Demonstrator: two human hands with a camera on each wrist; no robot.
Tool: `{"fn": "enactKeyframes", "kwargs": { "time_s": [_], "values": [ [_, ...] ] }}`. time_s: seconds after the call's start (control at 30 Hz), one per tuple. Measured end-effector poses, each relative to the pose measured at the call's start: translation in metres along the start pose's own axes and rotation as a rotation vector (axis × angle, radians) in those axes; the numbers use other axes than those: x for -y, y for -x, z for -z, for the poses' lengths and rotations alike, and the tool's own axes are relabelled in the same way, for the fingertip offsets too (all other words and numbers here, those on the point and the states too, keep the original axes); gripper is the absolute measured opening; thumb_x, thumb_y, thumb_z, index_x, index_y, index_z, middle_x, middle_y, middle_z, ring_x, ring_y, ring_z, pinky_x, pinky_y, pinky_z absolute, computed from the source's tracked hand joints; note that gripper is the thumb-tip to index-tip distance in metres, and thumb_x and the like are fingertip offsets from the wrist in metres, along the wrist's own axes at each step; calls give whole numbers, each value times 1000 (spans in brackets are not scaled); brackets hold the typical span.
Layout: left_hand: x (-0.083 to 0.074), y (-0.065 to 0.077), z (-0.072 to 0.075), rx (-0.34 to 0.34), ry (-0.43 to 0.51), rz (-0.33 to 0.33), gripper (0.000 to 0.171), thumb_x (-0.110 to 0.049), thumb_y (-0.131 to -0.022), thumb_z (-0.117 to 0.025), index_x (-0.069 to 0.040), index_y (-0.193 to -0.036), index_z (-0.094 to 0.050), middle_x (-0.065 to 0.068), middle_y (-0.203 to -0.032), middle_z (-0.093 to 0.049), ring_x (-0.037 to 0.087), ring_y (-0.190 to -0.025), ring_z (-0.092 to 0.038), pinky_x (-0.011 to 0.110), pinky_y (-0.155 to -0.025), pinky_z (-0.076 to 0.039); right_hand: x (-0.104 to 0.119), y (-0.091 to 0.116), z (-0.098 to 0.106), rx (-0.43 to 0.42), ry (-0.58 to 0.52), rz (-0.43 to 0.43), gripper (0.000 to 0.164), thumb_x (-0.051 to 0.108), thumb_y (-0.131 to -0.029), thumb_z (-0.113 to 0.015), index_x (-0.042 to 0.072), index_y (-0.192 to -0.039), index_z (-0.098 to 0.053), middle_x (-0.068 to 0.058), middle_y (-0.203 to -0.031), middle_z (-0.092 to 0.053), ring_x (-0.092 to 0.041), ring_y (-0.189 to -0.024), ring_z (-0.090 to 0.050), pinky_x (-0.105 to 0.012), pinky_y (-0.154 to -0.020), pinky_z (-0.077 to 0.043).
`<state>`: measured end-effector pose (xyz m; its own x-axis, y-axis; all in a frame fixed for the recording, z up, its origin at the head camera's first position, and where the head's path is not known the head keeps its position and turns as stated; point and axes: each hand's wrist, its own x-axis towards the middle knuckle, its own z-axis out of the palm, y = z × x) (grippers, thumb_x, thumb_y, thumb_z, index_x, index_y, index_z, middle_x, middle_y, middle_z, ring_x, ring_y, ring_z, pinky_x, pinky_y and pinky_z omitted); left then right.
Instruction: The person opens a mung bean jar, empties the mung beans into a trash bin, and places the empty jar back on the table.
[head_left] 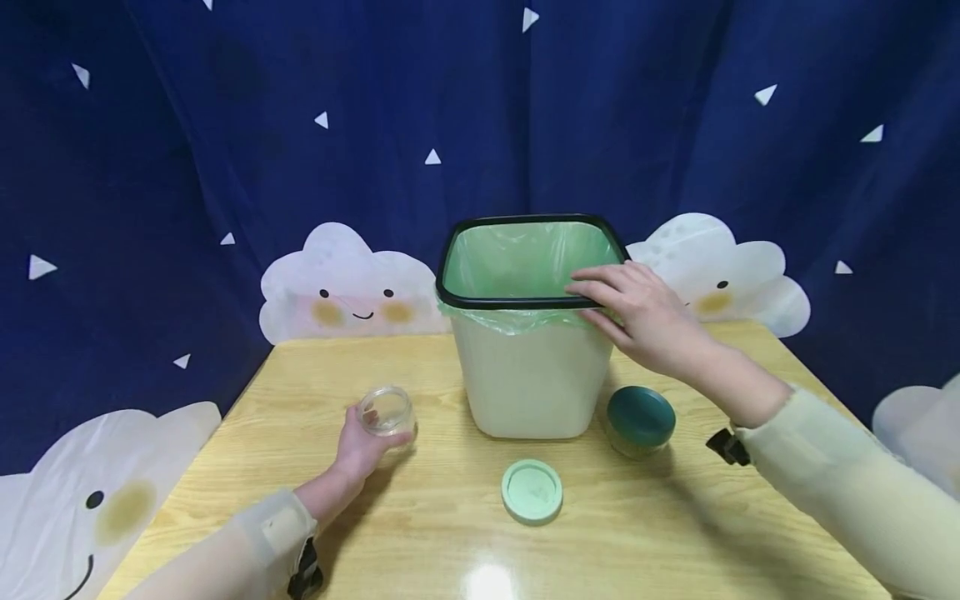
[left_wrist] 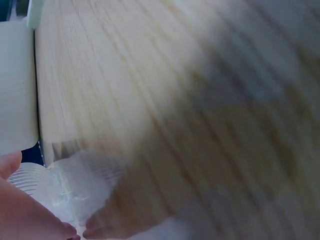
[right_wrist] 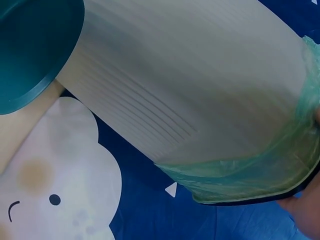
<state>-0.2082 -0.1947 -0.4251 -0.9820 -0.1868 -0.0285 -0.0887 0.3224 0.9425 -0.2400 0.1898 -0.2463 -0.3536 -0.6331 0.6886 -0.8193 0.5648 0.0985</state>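
Note:
My left hand (head_left: 363, 446) grips a small clear glass jar (head_left: 386, 408) at the left of the table. In the left wrist view the jar (left_wrist: 75, 187) shows blurred beyond the fingers. My right hand (head_left: 637, 312) is at the front right corner of a white trash bin (head_left: 532, 375), fingers reaching over its black rim with nothing visible between them. A green bag (head_left: 525, 250) lines the bin and folds over the rim. To the bin's right is a round container with a dark teal top (head_left: 641, 415). A flat, round, light green lid (head_left: 532, 492) lies in front of the bin.
The wooden table (head_left: 435, 533) carries all of these. Behind it hangs a dark blue curtain (head_left: 375, 83) with white triangles. Cloud-shaped panels (head_left: 352, 283) with smiling faces stand along the far edge and at the sides.

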Motion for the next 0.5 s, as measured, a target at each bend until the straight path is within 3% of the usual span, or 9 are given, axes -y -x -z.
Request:
{"fn": "enactKeyframes", "kwargs": {
  "time_s": [0.33, 0.5],
  "values": [
    [3, -1, -1, -5, -48, -19, 94, -7, -73, -84, 8, -141, -20, 37, -137, -37, 51, -126, -39, 56, -105, -33, -3, 3, -2, 10, 8, 19, 32, 13, -88, -67, 5, -119, -65, -12, -120, -62, -33, -105, -55, -46, -92, -40],
    [3, 0, 2, -27, -78, -38, 103, -10, -70, -86, 6, -142, -14, 36, -142, -33, 49, -128, -37, 55, -106, -31, -5, 2, -2, 17, 16, 51, 32, 19, -93, -63, 4, -120, -63, -13, -118, -62, -33, -103, -56, -47, -90, -41]
  ]
}}
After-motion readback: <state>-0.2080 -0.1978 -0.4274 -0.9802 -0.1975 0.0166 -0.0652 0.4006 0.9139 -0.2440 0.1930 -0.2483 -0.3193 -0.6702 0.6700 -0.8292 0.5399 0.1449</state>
